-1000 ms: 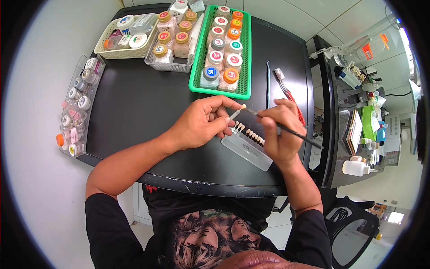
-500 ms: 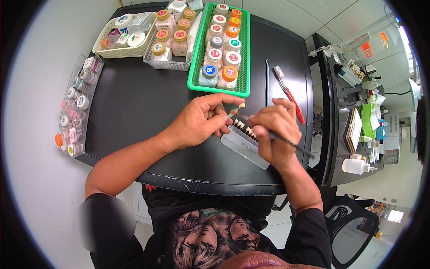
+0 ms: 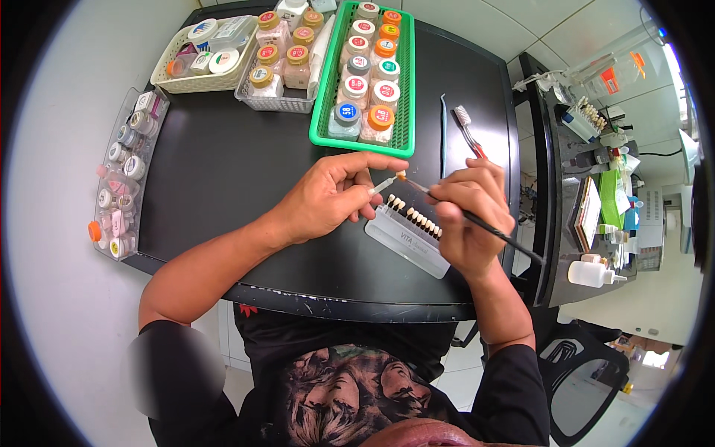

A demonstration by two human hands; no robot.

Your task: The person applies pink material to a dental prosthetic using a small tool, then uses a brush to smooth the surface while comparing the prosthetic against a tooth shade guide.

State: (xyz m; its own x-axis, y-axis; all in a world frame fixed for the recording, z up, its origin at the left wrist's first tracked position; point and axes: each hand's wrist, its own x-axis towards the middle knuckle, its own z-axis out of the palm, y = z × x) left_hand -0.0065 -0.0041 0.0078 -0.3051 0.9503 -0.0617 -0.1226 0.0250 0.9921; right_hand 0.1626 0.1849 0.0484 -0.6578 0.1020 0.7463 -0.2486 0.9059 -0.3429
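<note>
My left hand (image 3: pixel 322 195) pinches a tooth shade tab (image 3: pixel 383 185) by its pale stem, with the index finger stretched along near its cream tooth-shaped tip. In my right hand (image 3: pixel 478 216) is a fine brush (image 3: pixel 505 237) with a long dark handle. Its bristles meet the tooth-shaped tip, or come very close to it; I cannot tell which. Below both hands, a shade guide holder (image 3: pixel 404 242) lies slanted on the table, with a row of tooth-shaped tabs along its upper edge and a gap in the row.
Beyond my hands stands a green basket (image 3: pixel 319 138) of capped powder jars, beside a grey basket (image 3: pixel 275 106) and a cream basket (image 3: pixel 216 86). A clear tray (image 3: pixel 112 242) of small jars lines the left edge. A blue instrument (image 3: pixel 444 138) and a toothbrush (image 3: pixel 466 124) lie right.
My right hand has moved slightly right and the brush tip has come up to the tooth-shaped tip. More of the shade guide shows. My left hand stays nearly in place.
</note>
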